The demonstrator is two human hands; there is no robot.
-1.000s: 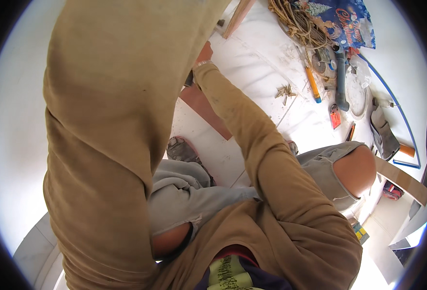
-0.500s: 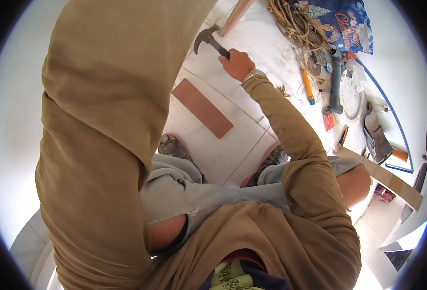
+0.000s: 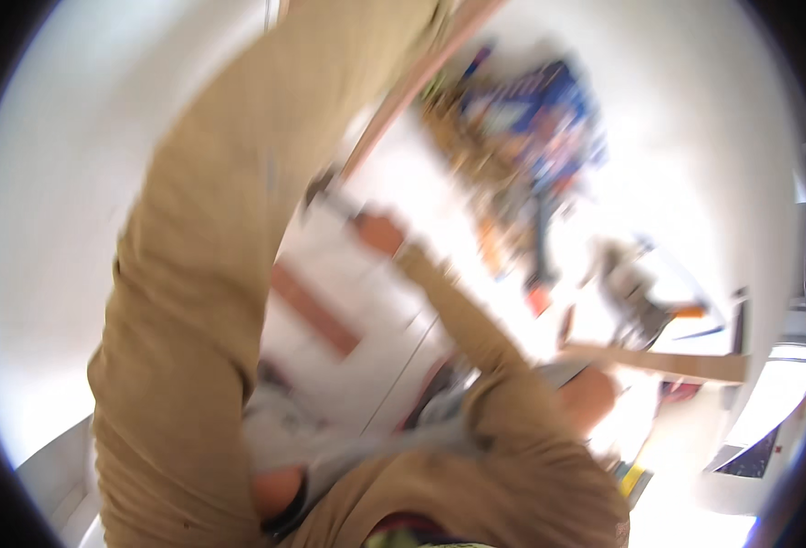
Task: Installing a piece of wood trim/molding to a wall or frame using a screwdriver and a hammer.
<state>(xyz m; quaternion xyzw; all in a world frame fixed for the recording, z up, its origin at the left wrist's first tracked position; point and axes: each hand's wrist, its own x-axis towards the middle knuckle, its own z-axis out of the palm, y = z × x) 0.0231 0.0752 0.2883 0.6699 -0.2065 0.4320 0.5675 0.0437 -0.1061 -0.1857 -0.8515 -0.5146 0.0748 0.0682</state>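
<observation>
The view is blurred by motion. My right hand [image 3: 381,232] is closed round the handle of a claw hammer [image 3: 327,187], whose dark head is beside the lower end of an upright strip of wood [image 3: 389,114]. A flat reddish-brown board [image 3: 315,310] lies on the white tiled floor [image 3: 389,338] below the hammer. My left arm [image 3: 184,301] stretches upward along the left side in a tan sleeve; my left hand is out of sight beyond the top.
On the right are a blue printed bag [image 3: 549,110], coiled rope [image 3: 467,146], an orange-handled tool [image 3: 488,247], a grey pipe-like piece [image 3: 542,228] and assorted tools. A wooden plank [image 3: 677,363] lies at the right, and a pale wall [image 3: 47,237] stands on the left.
My right hand with the hammer rose off the board, then shifted leftward in the picture. The whole view has swung and blurred, bringing more of the upright wood into sight.
</observation>
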